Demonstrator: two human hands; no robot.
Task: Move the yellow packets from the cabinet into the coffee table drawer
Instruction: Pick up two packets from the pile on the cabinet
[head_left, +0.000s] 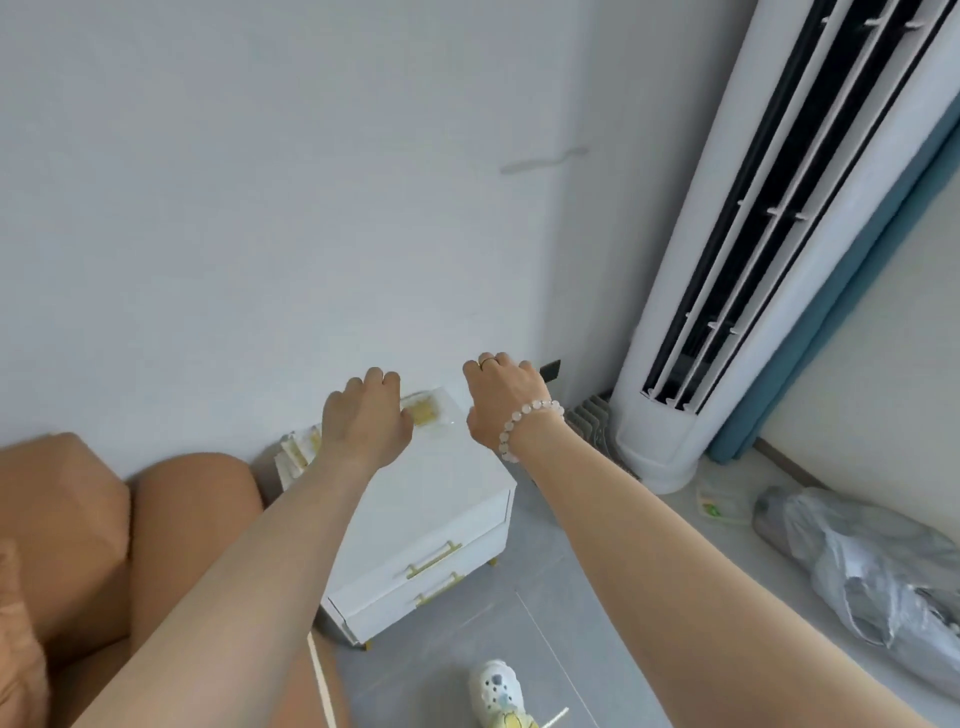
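Observation:
A low white cabinet with two gold-handled drawers stands against the wall. On its top, near the wall, lies a yellow packet in clear wrapping. More yellow packets sit at the cabinet's back left corner. My left hand reaches out over the cabinet top between these two, fingers loosely curled downward, covering part of the packets. My right hand, with a ring and a bead bracelet, hovers over the cabinet's right back corner, fingers loosely curled. Neither hand visibly holds anything. The coffee table is out of view.
An orange sofa is to the left of the cabinet. A tall white air conditioner stands at the right, with a grey plastic-wrapped bundle on the floor beyond it. My white shoe is on the grey floor below.

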